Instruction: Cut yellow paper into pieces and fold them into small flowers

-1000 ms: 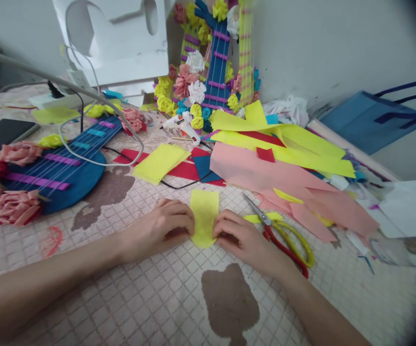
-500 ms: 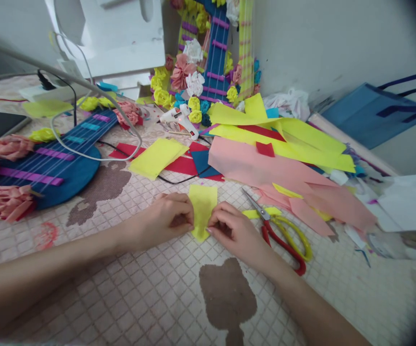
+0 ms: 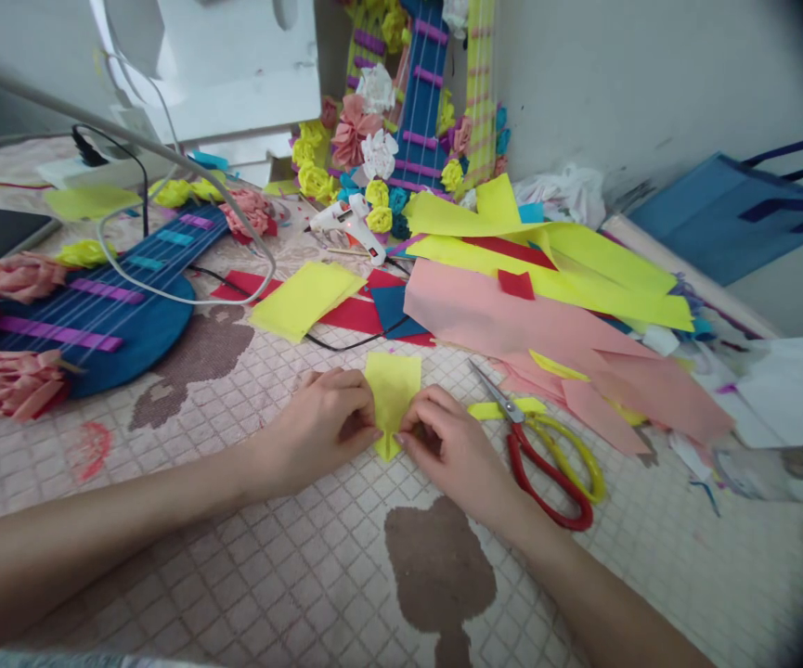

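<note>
Moved: the right hand (image 3: 467,455) has drawn in toward the left hand (image 3: 317,427) since the earliest frame.
Left fingers: pinched together on the lower left edge of the yellow piece (image 3: 393,385).
Yellow piece: on the tabletop (image 3: 290,575), between both hands, its upper part flat and uncovered.
Right fingers: curled and pinched together at its lower right edge.
Lower end: broad and rounded before, now gathered into a small creased point.
Blue guitar shape (image 3: 133,348): smooth, round-bodied, with pale strings, purple bars and crumpled pink flowers (image 3: 15,385) beside them.
Yellow sheets (image 3: 304,301): thin, flat, rectangular, stacked over red strips.
Pink sheet (image 3: 485,311): matte, long, irregularly cut.
Scissors (image 3: 547,459): metal blades, red and yellow handles, near the right hand.
Cloth: diamond-patterned, with brown patches.
</note>
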